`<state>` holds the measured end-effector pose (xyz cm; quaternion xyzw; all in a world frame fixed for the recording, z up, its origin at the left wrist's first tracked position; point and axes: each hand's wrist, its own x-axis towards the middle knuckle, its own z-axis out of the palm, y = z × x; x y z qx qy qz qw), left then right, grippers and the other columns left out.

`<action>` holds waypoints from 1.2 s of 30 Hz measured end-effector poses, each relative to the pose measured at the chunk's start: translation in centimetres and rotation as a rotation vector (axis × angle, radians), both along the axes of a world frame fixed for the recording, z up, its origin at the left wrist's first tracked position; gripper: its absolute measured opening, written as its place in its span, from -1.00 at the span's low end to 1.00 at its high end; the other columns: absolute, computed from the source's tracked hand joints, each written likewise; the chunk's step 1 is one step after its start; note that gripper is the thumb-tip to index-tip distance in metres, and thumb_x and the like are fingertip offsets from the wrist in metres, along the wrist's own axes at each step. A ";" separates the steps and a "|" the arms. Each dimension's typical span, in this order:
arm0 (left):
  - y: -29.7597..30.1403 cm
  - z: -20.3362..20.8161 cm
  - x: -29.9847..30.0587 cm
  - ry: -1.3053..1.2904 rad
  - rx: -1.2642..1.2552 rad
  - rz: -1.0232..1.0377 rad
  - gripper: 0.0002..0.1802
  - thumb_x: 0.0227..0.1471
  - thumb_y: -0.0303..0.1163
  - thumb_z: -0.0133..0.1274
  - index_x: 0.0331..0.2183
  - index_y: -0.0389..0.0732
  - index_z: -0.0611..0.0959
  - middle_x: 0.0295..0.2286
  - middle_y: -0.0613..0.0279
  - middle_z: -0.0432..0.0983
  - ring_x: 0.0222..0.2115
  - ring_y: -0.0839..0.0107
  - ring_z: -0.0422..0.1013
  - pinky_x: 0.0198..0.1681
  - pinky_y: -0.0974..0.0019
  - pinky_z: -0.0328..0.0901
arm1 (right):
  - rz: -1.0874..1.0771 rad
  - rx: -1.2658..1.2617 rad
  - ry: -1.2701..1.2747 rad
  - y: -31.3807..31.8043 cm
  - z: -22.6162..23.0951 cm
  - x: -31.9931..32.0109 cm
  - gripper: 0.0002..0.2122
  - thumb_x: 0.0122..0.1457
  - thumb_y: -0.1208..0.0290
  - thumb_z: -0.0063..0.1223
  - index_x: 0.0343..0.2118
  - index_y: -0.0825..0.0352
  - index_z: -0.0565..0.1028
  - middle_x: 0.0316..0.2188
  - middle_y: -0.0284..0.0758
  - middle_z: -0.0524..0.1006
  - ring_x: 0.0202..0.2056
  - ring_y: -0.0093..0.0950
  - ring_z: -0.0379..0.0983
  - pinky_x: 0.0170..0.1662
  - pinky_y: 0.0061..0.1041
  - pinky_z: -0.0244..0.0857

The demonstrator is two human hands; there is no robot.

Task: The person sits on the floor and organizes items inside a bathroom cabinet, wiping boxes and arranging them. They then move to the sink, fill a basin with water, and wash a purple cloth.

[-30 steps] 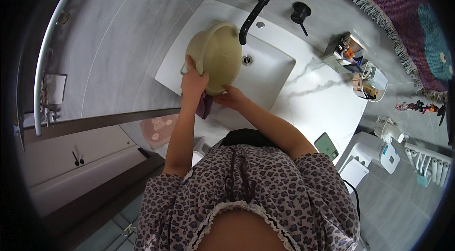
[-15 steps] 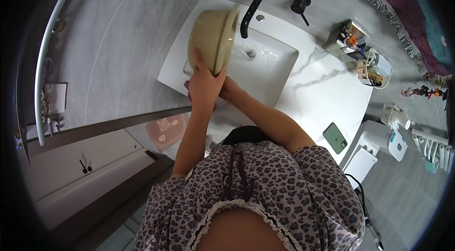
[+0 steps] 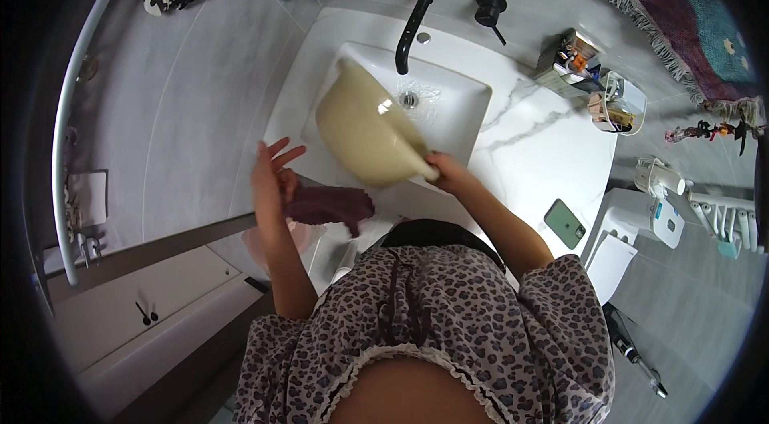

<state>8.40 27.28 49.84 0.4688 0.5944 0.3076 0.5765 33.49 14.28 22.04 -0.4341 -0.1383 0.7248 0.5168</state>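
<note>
A beige plastic basin [image 3: 364, 128] is tilted on its side over the white sink [image 3: 458, 112], its outer wall toward me. My right hand [image 3: 450, 173] grips the basin's rim at its lower right end. Left of the basin and apart from it is my left hand [image 3: 272, 176], two fingers stretched out and the others curled. A dark purple cloth [image 3: 330, 208] trails from that hand across the front of the counter; the exact grip on it is partly hidden. The black faucet [image 3: 412, 28] reaches out over the sink, and water shows around the drain [image 3: 408, 100].
A green phone [image 3: 565, 224] lies on the marble counter [image 3: 553, 160] at right. Farther back stand a clear box [image 3: 567, 64] of small items and a white basket [image 3: 618, 104]. A grey tiled wall [image 3: 192, 96] rises at left, and a white toilet [image 3: 613, 260] is at right.
My hands have moved apart. The basin has swung down and toward me, now held by the right hand alone. My left hand has moved left with the purple cloth, which shows more fully.
</note>
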 end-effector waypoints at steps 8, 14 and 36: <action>4.4 -4.2 -3.4 -0.687 -0.115 0.169 -0.48 0.14 -0.11 -0.28 -0.13 -0.40 0.42 -0.22 -0.11 0.42 -0.82 0.65 0.02 -0.83 0.60 -0.04 | -0.599 -0.191 -0.404 -12.0 12.7 8.8 -0.34 -0.10 0.70 -0.13 0.16 0.24 0.08 -0.05 -0.14 0.34 -0.11 -0.34 0.34 -0.09 -0.48 0.26; 6.8 -10.3 1.0 -1.299 -0.499 -0.047 -0.57 0.11 -0.24 -0.25 -0.22 -0.45 0.48 -0.21 -0.11 0.45 -0.76 0.58 0.14 -0.81 0.61 0.08 | -0.814 -0.267 -0.809 -22.3 13.3 12.6 -0.37 -0.06 0.71 -0.17 0.16 0.27 0.07 -0.02 -0.18 0.32 -0.06 -0.34 0.32 -0.03 -0.50 0.21; 6.0 -9.3 9.6 -1.451 -0.680 -0.065 -0.68 0.04 -0.37 -0.25 -0.32 -0.45 0.46 -0.42 -0.02 0.46 -0.77 0.50 0.14 -0.68 0.50 0.15 | -0.097 0.908 -1.173 3.2 21.0 2.2 -0.71 -0.05 0.52 0.06 -0.19 0.26 0.50 -0.15 -0.29 0.45 -0.09 -0.30 0.29 0.01 -0.40 0.16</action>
